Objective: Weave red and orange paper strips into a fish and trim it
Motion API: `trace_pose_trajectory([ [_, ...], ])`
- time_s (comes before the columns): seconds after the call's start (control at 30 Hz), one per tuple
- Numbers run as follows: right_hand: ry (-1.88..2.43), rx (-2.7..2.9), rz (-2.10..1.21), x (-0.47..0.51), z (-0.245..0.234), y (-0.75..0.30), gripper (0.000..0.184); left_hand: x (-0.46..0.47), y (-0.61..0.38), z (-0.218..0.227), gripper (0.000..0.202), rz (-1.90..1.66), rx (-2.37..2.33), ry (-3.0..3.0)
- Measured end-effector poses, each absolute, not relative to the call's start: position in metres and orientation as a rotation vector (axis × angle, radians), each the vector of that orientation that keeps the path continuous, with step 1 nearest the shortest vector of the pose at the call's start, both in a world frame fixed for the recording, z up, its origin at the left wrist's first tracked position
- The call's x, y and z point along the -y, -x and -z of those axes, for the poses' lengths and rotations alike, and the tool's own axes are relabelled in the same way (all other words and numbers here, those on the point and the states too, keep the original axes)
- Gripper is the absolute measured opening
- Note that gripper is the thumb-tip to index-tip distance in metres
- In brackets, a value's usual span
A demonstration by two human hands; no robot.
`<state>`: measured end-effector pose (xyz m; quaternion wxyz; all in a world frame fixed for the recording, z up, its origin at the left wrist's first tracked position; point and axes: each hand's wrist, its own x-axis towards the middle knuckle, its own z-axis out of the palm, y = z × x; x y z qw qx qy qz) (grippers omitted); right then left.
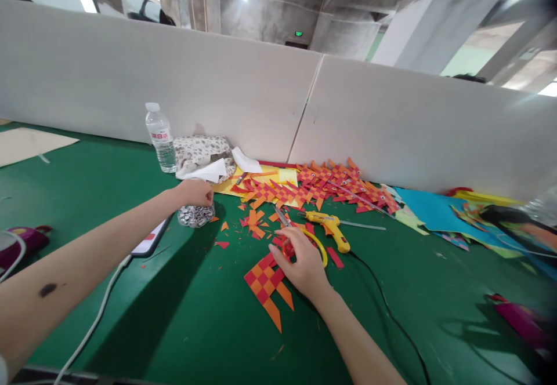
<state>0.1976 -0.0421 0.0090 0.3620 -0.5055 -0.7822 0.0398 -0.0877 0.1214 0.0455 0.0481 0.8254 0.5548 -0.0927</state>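
My left hand (pixel 196 192) reaches far out, fingers closed on the top of a small clear bag of googly eyes (pixel 194 217). My right hand (pixel 301 262) lies on the green table (pixel 183 315). Its fingers are curled over the red handle of a pair of scissors (pixel 317 243), whose blades point away to the left. Just under and left of this hand lies a woven red and orange paper fish (pixel 265 283). Small paper offcuts (pixel 255 222) are scattered between the two hands.
A yellow glue gun (pixel 329 226) with a black cord lies right of the scissors. A pile of woven paper fish (pixel 335 183) sits by the grey partition (pixel 217 83). Also here are a water bottle (pixel 160 138), a patterned pouch (pixel 200 148), a phone (pixel 150 240) and blue paper sheets (pixel 429 208).
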Motion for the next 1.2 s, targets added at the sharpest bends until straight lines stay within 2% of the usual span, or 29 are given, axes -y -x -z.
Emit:
trace_pose_trajectory([
  [0.67, 1.224, 2.039, -0.088, 0.0482, -0.0144, -0.1945, 0.025, -0.1137, 0.0796, -0.0478, 0.025, 0.181, -1.896, -2.365],
  [1.2, 1.237, 1.98, -0.083, 0.0468, -0.0124, -0.194, 0.023, -0.1191, 0.0855, -0.0451, 0.026, 0.183, -1.806, -2.328],
])
